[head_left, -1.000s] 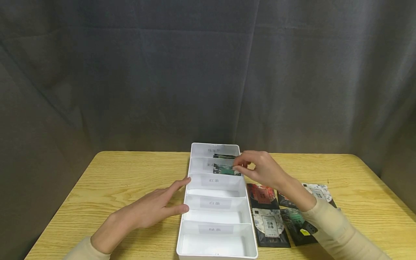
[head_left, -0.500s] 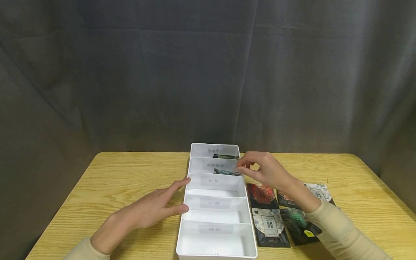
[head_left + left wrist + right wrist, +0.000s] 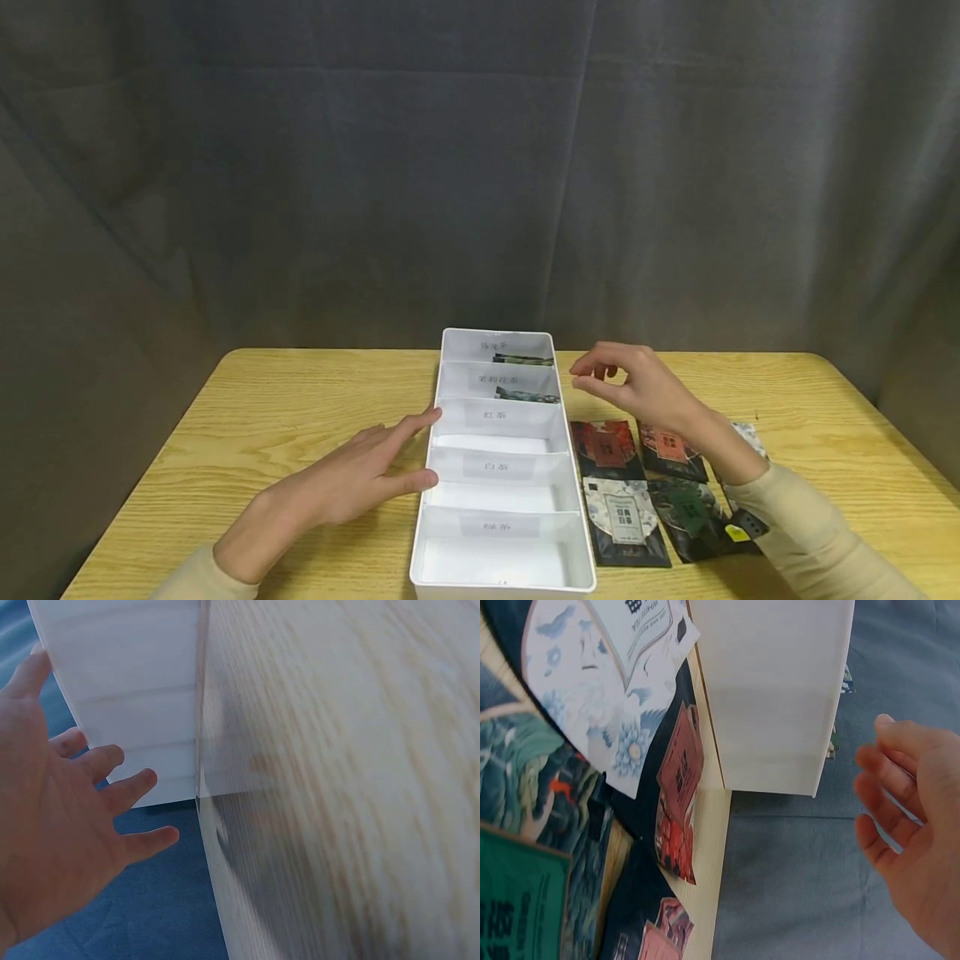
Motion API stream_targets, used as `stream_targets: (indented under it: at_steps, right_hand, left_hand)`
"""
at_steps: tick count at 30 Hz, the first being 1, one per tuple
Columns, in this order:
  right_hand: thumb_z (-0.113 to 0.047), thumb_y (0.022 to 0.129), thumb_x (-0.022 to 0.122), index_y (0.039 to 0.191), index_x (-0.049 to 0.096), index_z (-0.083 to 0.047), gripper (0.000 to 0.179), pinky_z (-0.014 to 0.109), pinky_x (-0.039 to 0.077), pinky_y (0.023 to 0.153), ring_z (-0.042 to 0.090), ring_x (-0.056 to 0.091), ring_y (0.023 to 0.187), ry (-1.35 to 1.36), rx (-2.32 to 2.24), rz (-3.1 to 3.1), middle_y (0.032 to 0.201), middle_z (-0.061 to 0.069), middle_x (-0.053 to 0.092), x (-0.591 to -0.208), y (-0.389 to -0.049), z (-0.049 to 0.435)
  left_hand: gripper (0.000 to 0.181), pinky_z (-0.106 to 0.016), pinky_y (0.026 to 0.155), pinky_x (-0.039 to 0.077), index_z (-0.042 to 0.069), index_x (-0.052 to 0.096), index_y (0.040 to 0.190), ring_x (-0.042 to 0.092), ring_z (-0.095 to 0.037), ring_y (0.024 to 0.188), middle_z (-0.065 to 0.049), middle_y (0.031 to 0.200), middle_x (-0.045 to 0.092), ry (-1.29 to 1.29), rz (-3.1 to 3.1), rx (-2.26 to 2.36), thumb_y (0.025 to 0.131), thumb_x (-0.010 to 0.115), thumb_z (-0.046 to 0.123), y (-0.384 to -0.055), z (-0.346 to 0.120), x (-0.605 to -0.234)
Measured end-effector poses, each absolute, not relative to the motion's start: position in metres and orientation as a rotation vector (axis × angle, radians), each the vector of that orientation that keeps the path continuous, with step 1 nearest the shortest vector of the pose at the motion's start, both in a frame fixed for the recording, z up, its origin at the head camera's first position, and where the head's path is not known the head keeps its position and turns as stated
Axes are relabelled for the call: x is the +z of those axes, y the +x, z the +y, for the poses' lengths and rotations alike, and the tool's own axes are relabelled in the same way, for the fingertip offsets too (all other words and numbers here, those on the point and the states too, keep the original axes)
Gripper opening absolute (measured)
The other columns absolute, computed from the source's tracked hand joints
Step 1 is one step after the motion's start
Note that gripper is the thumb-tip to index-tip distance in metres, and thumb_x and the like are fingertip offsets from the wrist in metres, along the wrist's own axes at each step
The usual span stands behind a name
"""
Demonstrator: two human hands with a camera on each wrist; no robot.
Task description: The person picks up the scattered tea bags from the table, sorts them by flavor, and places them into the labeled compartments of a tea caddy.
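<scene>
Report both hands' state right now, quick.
Left hand: open, fingers spread, at the left side of the white box, gripping nothing.
Right hand: open, fingers loosely curled, holding nothing, to the right of the box.

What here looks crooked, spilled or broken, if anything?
I see nothing spilled or broken. Slightly odd: the rearmost packet and the packet just in front of it poke above the rim of the white box, and the green packet on the table lies askew to it.
</scene>
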State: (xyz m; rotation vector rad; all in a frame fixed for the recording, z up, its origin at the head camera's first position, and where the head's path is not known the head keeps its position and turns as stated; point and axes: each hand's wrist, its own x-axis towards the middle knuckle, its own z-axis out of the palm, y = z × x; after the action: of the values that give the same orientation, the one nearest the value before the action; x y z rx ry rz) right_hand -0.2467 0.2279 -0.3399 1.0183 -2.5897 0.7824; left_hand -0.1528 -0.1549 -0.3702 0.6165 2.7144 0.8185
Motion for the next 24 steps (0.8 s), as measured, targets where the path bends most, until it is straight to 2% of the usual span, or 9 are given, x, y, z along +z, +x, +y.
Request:
stream_targets:
  at_steps: [13,17,20,24]
  right_hand:
    - [-0.028,0.092,0.073,0.105,0.073,-0.025,0.014,0.029,0.05,0.069,0.003,0.055,0.076,1.002,0.776,-2.666,0.096,-0.013,0.07,-0.343,-0.249,0.24]
    - [-0.028,0.091,0.073,0.106,0.074,-0.023,0.016,0.026,0.048,0.067,0.003,0.054,0.075,1.001,0.768,-2.715,0.098,-0.007,0.072,-0.347,-0.251,0.246]
    - [-0.028,0.091,0.073,0.107,0.074,-0.022,0.017,0.023,0.046,0.066,0.003,0.053,0.074,1.005,0.76,-2.744,0.1,-0.003,0.073,-0.351,-0.253,0.252]
    - [-0.025,0.091,0.074,0.109,0.073,-0.021,0.019,0.022,0.047,0.066,0.003,0.054,0.074,1.017,0.761,-2.775,0.1,-0.004,0.072,-0.356,-0.254,0.26]
  left_hand:
    - [0.071,-0.065,0.117,0.02,0.055,0.013,0.152,0.023,-0.044,0.149,0.014,0.162,0.024,0.608,2.708,0.833,0.091,0.045,0.074,-0.152,-0.156,-0.369]
    - [0.071,-0.065,0.117,0.02,0.055,0.014,0.153,0.023,-0.043,0.149,0.017,0.162,0.024,0.613,2.713,0.832,0.091,0.045,0.074,-0.152,-0.157,-0.37]
    - [0.072,-0.064,0.117,0.021,0.053,0.015,0.154,0.024,-0.041,0.149,0.019,0.161,0.023,0.621,2.714,0.833,0.091,0.045,0.074,-0.153,-0.157,-0.37]
    - [0.073,-0.062,0.117,0.024,0.053,0.015,0.154,0.027,-0.036,0.149,0.021,0.161,0.024,0.621,2.717,0.832,0.091,0.045,0.075,-0.152,-0.157,-0.369]
